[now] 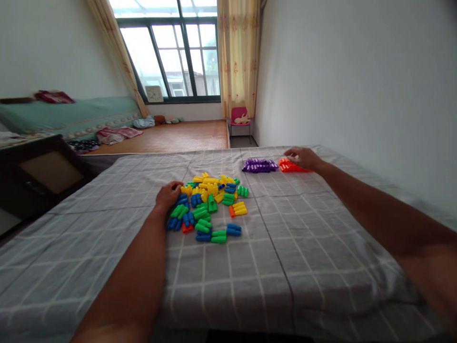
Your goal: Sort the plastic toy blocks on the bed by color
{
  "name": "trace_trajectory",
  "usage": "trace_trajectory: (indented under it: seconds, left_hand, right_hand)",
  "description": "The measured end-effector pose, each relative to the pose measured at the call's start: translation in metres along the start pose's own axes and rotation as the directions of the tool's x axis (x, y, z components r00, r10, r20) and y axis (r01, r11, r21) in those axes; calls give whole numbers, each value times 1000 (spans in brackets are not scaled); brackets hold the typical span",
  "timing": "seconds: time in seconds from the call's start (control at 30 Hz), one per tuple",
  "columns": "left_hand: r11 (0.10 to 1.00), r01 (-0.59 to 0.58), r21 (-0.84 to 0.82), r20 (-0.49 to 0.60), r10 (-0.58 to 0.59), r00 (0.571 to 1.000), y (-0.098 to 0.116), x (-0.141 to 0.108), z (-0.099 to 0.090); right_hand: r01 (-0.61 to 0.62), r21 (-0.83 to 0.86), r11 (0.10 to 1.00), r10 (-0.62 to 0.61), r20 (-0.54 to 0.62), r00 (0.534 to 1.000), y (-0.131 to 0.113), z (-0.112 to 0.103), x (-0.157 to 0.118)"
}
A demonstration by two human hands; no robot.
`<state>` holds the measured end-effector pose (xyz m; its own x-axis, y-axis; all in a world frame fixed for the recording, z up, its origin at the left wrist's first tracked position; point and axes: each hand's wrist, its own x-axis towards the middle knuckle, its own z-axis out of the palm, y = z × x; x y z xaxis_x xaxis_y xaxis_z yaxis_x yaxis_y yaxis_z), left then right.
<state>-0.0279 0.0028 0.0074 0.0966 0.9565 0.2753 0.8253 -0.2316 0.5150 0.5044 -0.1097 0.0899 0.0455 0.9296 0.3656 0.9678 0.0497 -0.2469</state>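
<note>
A loose pile of plastic toy building blocks [205,208], shaped like joined tubes in yellow, green, blue and a little orange, lies on the checked grey cloth [243,281]. At the pile's left edge is my left hand [168,195], its fingers curled in beside a yellow block [186,189]; what they hold, if anything, is hidden. Farther right, my right hand [303,157] bends over a group of orange blocks [293,166], fingers closed down onto an orange block. Purple blocks [260,165] are set close together in rows just left of the orange group.
Beyond the cloth-covered surface stands a bed with a brown mat [189,136], some clothes lying on it. A dark cabinet [43,176] is at the left. A white wall [350,85] runs along the right, and a pink chair [240,116] stands near the window.
</note>
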Motion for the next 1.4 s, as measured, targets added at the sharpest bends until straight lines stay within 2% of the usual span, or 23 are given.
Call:
trace_trajectory:
  seconds: [0.07,0.1,0.13,0.2,0.27,0.3,0.4,0.47,0.67,0.77,0.83,0.87,0.93,1.03,1.1,1.17,1.27,1.33,1.4]
  left_hand:
    - [1000,8,1,-2,-8,1000,2,-2,1]
    - [1000,13,0,-2,-13,1000,2,-3,1]
    - [1000,14,-3,-4,-14,1000,2,-3,1]
    - [1000,8,-13,-6,-8,1000,1,-4,3]
    - [1000,-3,-20,-7,2,1000,0,-4,4]
    - [1000,-6,-23,-8,5,1000,0,-4,4]
    - [999,-11,-31,-7,11,1000,-1,-3,5]
    - [999,-9,-35,-4,9,1000,-1,-2,5]
    - [1000,5,-27,-1,-5,1000,0,-1,3]
    - [1000,5,-24,11,-5,1000,-1,-1,2]
    - [1000,0,-28,14,0,1000,-2,0,2]
    - [999,-5,-31,14,6,1000,-3,0,2]
    - [999,-16,-32,12,16,1000,-5,1,2]
    - [1000,-12,-16,8,13,1000,-6,2,1]
    - [1000,-7,-10,5,7,1000,-5,3,-1]
    - [1000,-5,-8,5,5,1000,-4,3,-2]
    - [1000,0,-12,12,0,1000,-4,3,-4]
    - [1000,4,-21,19,-4,1000,-5,3,-4]
    - [1000,3,-31,18,-3,1000,-7,5,-3]
  right_hand:
    - [182,137,974,-190,47,981,-53,12,-17]
    - [266,205,942,-287,83,954,-79,20,-27]
    - [339,264,903,-383,138,913,-105,28,-38]
    - [472,346,811,-559,215,801,-150,44,-57]
    - [552,334,764,-633,226,740,-182,59,-71]
    - [573,302,762,-641,225,734,-194,65,-76]
    - [587,209,782,-623,232,747,-212,77,-81]
    - [585,212,783,-622,258,739,-216,77,-81]
    - [589,335,735,-678,343,650,-216,68,-85]
    - [579,383,719,-692,331,641,-211,65,-86]
    - [554,411,724,-681,301,668,-200,64,-81]
    - [529,416,739,-658,280,699,-191,63,-77]
    - [439,405,802,-558,244,793,-166,59,-63]
    - [215,324,921,-291,207,934,-107,46,-37]
    - [87,257,963,-129,153,980,-58,32,-21]
    - [-63,220,974,43,96,994,-6,16,-11]
    - [-266,205,942,270,9,963,64,-4,-5]
    - [-332,215,919,341,-6,940,99,-10,-3]
    - [-369,224,902,373,24,927,121,-10,0]
